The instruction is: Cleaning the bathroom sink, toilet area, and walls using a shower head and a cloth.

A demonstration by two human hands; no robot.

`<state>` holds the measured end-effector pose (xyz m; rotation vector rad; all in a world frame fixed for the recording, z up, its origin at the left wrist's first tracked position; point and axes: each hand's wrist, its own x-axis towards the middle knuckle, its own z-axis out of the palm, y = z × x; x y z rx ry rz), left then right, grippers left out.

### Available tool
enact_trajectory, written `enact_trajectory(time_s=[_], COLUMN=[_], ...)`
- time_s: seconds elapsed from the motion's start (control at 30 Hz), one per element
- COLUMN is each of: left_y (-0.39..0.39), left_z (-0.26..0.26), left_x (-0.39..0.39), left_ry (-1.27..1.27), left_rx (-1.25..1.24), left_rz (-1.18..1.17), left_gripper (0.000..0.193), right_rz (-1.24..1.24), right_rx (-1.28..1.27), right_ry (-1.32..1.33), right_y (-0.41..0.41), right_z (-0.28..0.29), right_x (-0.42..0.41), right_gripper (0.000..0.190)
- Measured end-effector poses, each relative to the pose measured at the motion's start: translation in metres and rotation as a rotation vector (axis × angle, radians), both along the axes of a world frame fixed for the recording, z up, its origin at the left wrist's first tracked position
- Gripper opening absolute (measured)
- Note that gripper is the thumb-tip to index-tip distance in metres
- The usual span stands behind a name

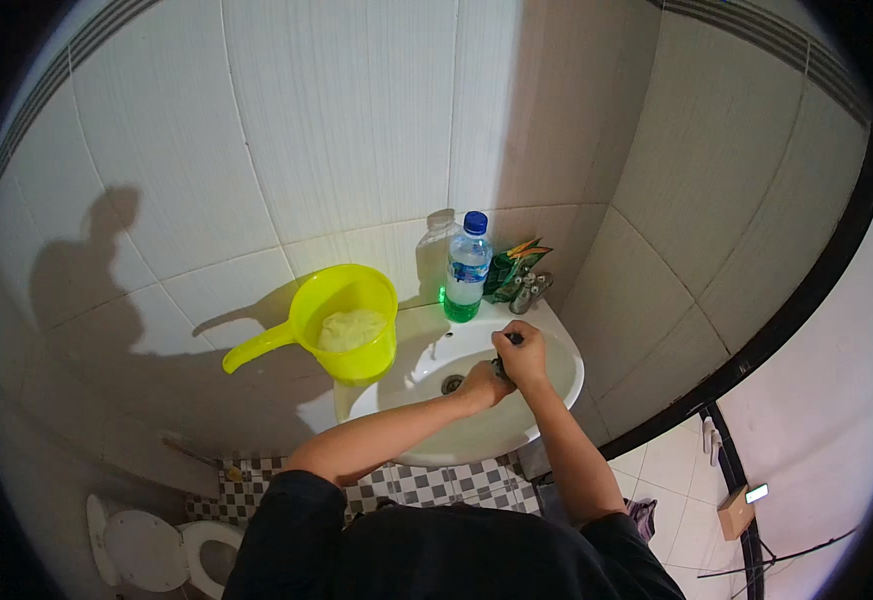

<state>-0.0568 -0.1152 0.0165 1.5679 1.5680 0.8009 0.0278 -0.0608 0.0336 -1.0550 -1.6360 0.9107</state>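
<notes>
Over the white ceramic washbasin (406, 442), my right hand (528, 358) is closed around a dark, bunched item (513, 339), perhaps wet cloth. My left hand (486, 385) grips the same item from below and to the left, close against the right hand. Most of the item is hidden by my fingers, so its kind is unclear. Just left of my left hand, the metal drain (452, 385) shows in the basin. Behind my hands stands the metal tap (531, 292).
A yellow-green plastic dipper (358, 367) with a pale, crumpled mass (352, 330) inside rests on the basin's left corner. A blue-capped plastic bottle (468, 270) holding green liquid stands at the back, beside a green pouch (513, 271). A toilet (144, 551) is at lower left.
</notes>
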Motion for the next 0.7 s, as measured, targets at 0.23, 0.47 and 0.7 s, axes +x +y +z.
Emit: enact_trajectory(time_s=[0.23,0.47,0.7], left_y=[0.023,-0.022,-0.050], left_z=[-0.011,0.065,0.101], left_x=[-0.001,-0.014,0.002], left_ry=[0.201,-0.502,-1.510], left_rx=[0.173,0.017,-0.521], left_rz=[-0.038,-0.080,-0.748], left_gripper=[0.027,0.042,0.048], right_rz=[-0.119,0.123,0.844], right_rx=[0.113,-0.004,-0.336], right_ry=[-0.041,-0.004,0.560], right_y=[0.009,-0.014,-0.026], right_z=[0.006,0.082,0.106], right_x=[0.004,0.031,0.048], right_gripper=[0.023,0.044,0.081])
